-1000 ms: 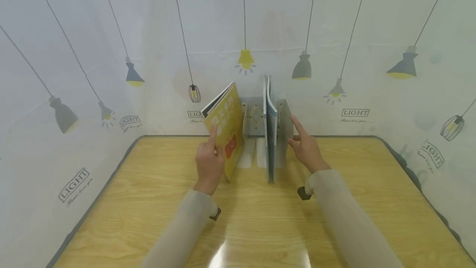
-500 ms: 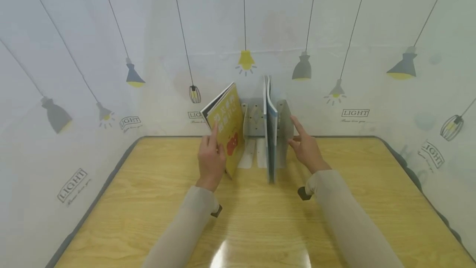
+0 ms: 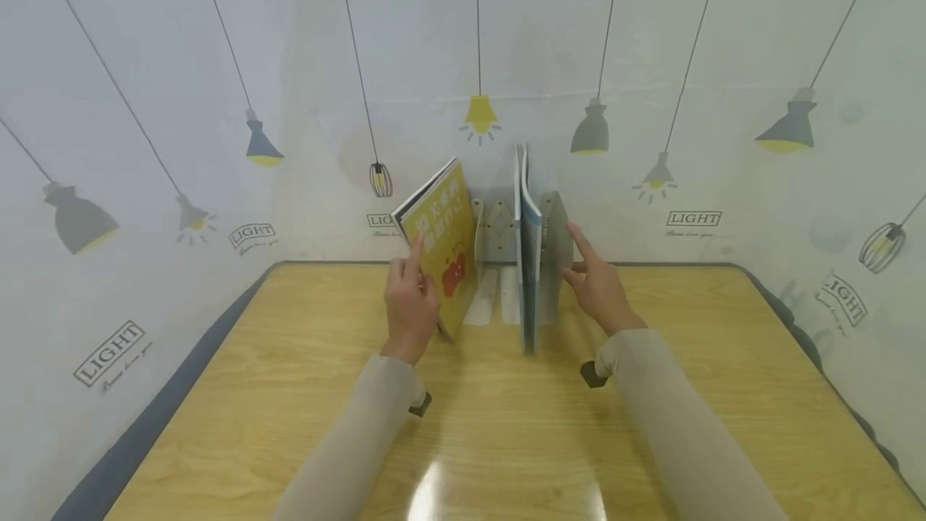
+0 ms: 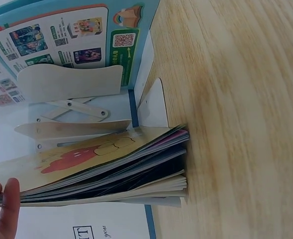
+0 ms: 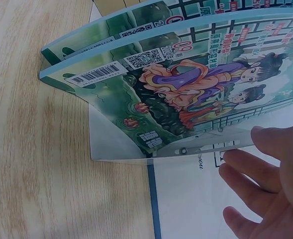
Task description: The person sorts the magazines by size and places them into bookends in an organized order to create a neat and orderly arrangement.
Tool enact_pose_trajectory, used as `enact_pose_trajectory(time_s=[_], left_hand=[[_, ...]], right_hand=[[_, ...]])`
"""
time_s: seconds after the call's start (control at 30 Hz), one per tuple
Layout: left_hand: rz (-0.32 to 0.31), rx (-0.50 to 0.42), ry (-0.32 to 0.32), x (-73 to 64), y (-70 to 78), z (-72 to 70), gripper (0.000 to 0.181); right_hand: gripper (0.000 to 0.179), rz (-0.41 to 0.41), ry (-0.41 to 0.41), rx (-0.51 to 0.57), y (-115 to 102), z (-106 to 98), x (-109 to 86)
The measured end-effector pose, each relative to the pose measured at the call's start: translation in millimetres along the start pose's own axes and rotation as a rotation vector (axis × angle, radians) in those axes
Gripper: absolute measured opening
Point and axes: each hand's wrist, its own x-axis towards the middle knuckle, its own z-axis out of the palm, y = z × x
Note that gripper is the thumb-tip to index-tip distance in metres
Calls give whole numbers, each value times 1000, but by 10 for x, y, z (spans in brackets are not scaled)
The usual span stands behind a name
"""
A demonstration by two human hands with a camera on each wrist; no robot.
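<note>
At the back of the table stands a white metal bookend [image 3: 500, 227] with a folding lattice and several upright plates. My left hand [image 3: 411, 308] grips the near edge of a yellow book [image 3: 447, 252] with a red apple on its cover. In the left wrist view, more thick books [image 4: 151, 179] lie against its outer side. The stack leans left, its lower corner at the tabletop. My right hand [image 3: 599, 288] pinches the bookend's right-hand plate [image 3: 555, 244] between thumb and fingers. Two blue-edged magazines [image 3: 530, 264] stand upright left of that plate; the nearest cover [image 5: 196, 94] shows illustrated figures.
The wood-grain table [image 3: 492, 432] ends at a dark strip along the back. Right behind the bookend rises a pale wall covering [image 3: 325, 143] printed with hanging lamps, and it continues along both sides.
The yellow book's lower near corner has shifted slightly right and farther back, with my left hand moving a little to the right. My right hand and the magazines have stayed in place.
</note>
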Motion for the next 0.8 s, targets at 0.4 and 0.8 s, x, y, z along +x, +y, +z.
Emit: enact_pose_trajectory(time_s=[0.4,0.8], left_hand=[[-1,-5,-56,-14,-48,-19,75],[21,-82,-52,-56,-87,-28,71]], right_hand=[[82,-12,0,8,3,9,8],[83,-10,1,3,-6,6,-9]])
